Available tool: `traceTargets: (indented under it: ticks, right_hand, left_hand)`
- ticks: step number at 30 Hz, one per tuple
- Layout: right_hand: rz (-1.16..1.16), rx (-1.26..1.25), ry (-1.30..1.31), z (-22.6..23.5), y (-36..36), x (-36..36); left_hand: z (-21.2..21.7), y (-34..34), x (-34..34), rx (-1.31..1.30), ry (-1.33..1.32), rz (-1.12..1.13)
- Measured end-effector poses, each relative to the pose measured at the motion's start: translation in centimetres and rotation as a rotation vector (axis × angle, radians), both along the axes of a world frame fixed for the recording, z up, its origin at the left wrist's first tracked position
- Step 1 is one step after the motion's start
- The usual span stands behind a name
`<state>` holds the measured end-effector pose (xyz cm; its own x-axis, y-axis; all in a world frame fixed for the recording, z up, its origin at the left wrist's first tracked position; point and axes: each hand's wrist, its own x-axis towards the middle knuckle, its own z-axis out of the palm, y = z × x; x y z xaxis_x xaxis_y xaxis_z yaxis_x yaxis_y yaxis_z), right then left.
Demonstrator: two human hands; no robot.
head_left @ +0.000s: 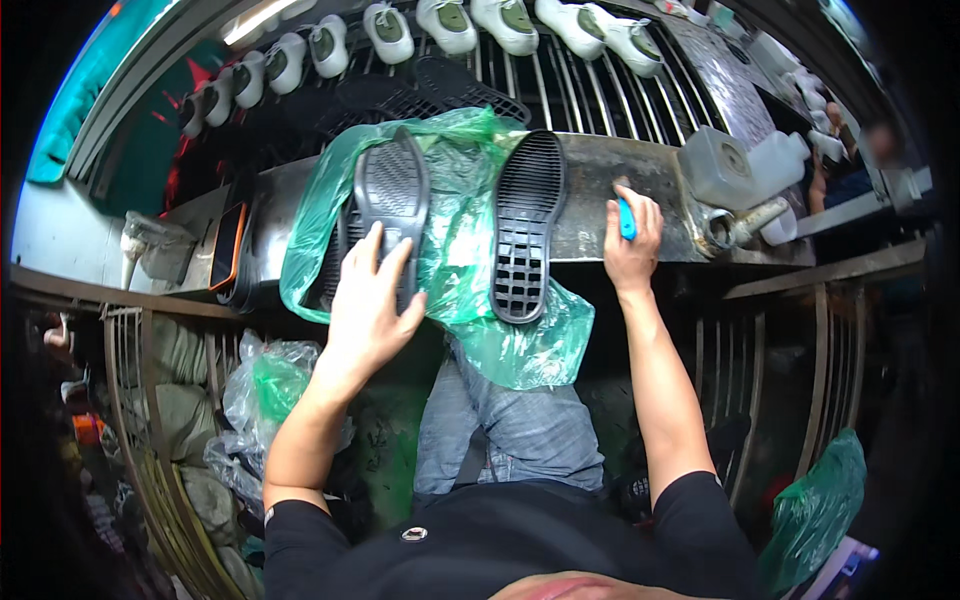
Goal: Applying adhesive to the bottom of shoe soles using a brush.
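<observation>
Two black shoe soles lie side by side on a green plastic bag (460,240) over the bench. My left hand (368,295) rests with spread fingers on the heel end of the left sole (393,180), whose smoother side faces up. More black ridged rubber shows beneath it, partly covered. The right sole (528,220) lies apart from both hands, its ridges and square hollows facing up. To the right of it, my right hand (637,245) is closed around a small tool with a blue handle (627,220); its working end is hard to make out.
White shoes (447,25) line a metal-bar rack (560,90) beyond the bench (590,165). A translucent square container (715,165) and a bottle stand at the right. An orange-edged phone (228,245) lies at the left. Clear bags hang below the bench at left.
</observation>
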<state>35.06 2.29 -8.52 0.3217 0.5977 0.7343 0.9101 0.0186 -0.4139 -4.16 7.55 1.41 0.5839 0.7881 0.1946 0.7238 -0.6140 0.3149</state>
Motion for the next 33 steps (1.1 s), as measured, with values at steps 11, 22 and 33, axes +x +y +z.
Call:
traceTargets:
  ticks: [11, 22, 33]
  right_hand:
    - [0.058, 0.045, 0.134, 0.1, -1.5, 0.6]
    - [-0.066, 0.098, 0.408, 3.2, -14.0, 4.6]
    - [-0.194, -0.05, 0.24, 5.4, -15.7, 10.0]
  left_hand:
    - [1.3, -2.2, 1.3, -0.959, -1.668, -0.041]
    - [-1.7, -10.4, 7.3, -1.609, -1.745, -0.159]
    - [-6.6, -14.6, 13.1, -2.185, -1.677, 0.148]
